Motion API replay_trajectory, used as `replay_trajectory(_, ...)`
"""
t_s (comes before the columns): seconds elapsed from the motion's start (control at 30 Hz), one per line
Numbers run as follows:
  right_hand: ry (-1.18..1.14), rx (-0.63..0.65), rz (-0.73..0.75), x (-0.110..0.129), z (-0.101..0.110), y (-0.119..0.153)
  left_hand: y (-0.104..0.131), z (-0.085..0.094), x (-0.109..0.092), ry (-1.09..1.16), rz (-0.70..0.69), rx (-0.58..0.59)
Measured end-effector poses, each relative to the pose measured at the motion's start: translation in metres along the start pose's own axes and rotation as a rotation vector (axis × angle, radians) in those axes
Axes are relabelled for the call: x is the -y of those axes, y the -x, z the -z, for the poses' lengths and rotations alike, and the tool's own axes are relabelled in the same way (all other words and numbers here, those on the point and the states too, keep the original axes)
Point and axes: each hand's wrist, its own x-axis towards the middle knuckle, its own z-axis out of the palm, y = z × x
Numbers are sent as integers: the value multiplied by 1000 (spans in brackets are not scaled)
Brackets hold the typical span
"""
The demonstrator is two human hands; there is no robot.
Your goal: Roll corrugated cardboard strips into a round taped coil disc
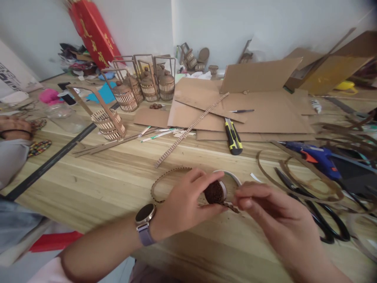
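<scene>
Near the table's front edge, my left hand point(188, 198) grips a small round dark brown piece point(213, 192) between thumb and fingers. A pale strip point(232, 176) curves from the round piece toward my right hand point(265, 204). The right thumb and fingertips are pinched together close to its end; what lies between them is hidden. Behind my left hand, a thin dotted strip point(153, 186) loops over the table. A short dark patterned end point(232, 207) sticks out below the round piece, between the two hands.
Small slatted baskets with tall handles point(106, 125) stand at the back left. Cardboard sheets point(259, 114) and a yellow-black cutter point(233, 137) lie ahead. Scissors point(318, 212), a blue glue gun point(318, 157) and curled brown strips are at right. Another person's hand point(14, 127) rests at far left.
</scene>
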Motion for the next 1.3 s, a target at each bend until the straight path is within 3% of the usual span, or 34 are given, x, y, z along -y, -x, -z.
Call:
replay_trajectory(0.2, 149, 77, -186, 7, -7, 7, 0, -3, 1, -94, -5, -34)
replay_trajectory(0.37, 406, 9, -71, 9, -9, 10, 1, -6, 2, -189, -38, -51)
replay_trajectory(0.6, 476, -19, 45, 10, -12, 8, 3, -8, 0, -259, -56, -56)
replay_trajectory(0.97, 512, 103, -10, 0, -7, 14, 5, -11, 2, -283, -43, -42)
replay_trajectory(1.3, 508, 140, -10, -1, -7, 15, 5, -11, -1, -268, -22, -26)
